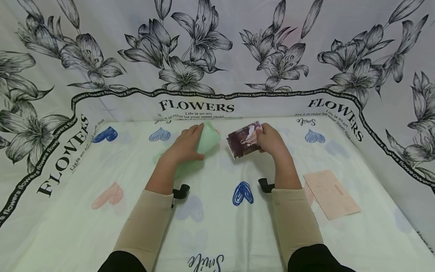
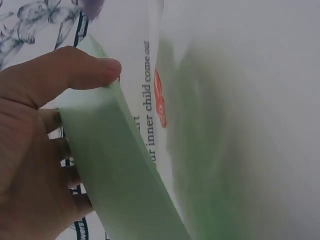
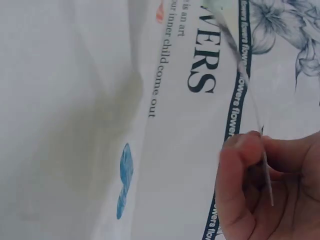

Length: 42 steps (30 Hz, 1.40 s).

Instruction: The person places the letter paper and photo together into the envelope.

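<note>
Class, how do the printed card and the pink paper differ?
The printed card shows a mostly dark picture; the pink paper is pale and nearly plain. The printed card is held in the right hand; the pink paper lies on the white cloth. Both look four-sided.

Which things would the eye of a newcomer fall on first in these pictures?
Probably the big black flower drawings on the white backdrop, behind the hands. Next, the dark picture card pinched in the right hand, and the pale green paper gripped by the left hand. A pink paper lies apart on the table cover, toward the right.
</note>
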Available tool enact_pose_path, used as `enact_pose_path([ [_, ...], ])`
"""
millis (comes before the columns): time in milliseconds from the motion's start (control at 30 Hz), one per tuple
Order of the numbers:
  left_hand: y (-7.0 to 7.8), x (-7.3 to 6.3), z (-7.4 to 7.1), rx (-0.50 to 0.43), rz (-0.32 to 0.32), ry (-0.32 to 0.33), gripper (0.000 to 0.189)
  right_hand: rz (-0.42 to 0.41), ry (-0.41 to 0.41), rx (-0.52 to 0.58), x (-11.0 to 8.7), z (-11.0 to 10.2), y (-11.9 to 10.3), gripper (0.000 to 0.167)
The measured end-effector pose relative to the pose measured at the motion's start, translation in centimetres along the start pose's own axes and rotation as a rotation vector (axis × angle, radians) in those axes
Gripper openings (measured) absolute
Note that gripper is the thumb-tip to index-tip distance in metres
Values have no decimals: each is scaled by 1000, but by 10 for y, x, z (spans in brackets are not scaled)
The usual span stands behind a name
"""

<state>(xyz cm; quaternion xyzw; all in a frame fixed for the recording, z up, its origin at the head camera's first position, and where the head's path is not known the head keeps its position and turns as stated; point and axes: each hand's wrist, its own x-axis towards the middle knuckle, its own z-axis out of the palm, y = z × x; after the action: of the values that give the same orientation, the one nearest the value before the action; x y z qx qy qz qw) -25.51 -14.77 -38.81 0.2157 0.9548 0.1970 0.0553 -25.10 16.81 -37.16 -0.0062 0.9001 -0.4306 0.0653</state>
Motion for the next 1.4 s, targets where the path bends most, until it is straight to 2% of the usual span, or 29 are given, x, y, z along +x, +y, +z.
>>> enact_pose_path([
  [133, 11, -1, -1, 48, 81, 16, 115, -42, 94, 44, 2, -1, -3, 44],
  [333, 19, -4, -3, 77, 93, 31, 112, -49, 163, 83, -1, -3, -7, 38],
  [600, 24, -5, -1, 92, 105, 11, 108, -62, 172, 98, -4, -3, -10, 37],
  [1033, 29, -5, 0, 84, 136, 28, 106, -73, 188, 117, -4, -4, -13, 35],
  [1400, 32, -5, 1, 105, 153, 1, 110, -67, 189, 147, -6, 0, -17, 34],
])
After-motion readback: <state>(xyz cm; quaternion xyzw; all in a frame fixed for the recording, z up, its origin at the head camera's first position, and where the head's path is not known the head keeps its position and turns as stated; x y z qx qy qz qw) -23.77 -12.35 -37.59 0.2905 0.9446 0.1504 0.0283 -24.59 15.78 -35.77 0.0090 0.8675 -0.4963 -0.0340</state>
